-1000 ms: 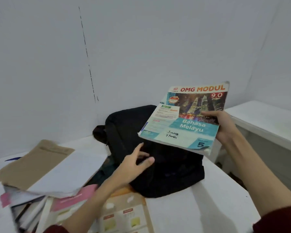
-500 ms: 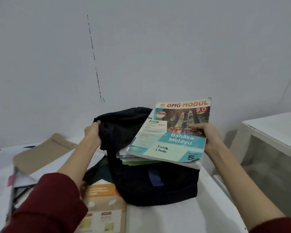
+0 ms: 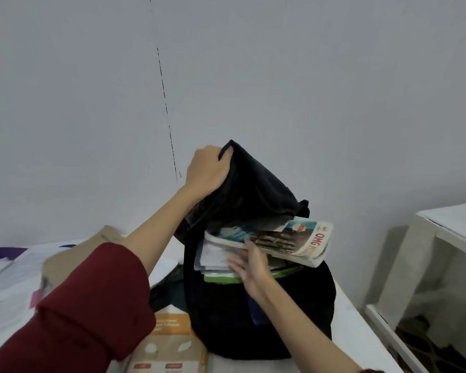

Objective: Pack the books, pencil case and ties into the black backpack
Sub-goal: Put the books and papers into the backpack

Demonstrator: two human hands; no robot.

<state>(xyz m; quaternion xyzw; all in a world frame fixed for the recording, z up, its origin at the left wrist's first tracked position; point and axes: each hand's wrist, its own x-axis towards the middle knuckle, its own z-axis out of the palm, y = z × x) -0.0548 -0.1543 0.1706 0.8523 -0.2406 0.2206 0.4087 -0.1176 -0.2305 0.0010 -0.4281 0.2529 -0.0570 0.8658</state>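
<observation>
The black backpack [image 3: 253, 327] stands on the white table, its mouth open. My left hand [image 3: 207, 170] grips the backpack's top flap and holds it lifted. The "OMG Modul" book [image 3: 304, 242] lies half inside the opening, its spine end sticking out to the right. My right hand [image 3: 249, 267] is under that book with straight fingers touching its edge and the stack below. Several other books, one with a green edge [image 3: 221, 278], sit inside the bag. No pencil case or ties can be made out.
An orange and beige book [image 3: 170, 348] lies on the table [image 3: 347, 337] in front of the backpack. A brown envelope [image 3: 65, 262] and loose papers with purple bits cover the left. A white side table [image 3: 442, 238] stands at the right, across a gap. A wall is close behind.
My left hand has raised the backpack's flap much higher. The OMG Modul book has turned and gone partway into the bag; my right hand let go of its edge and now lies flat beneath it.
</observation>
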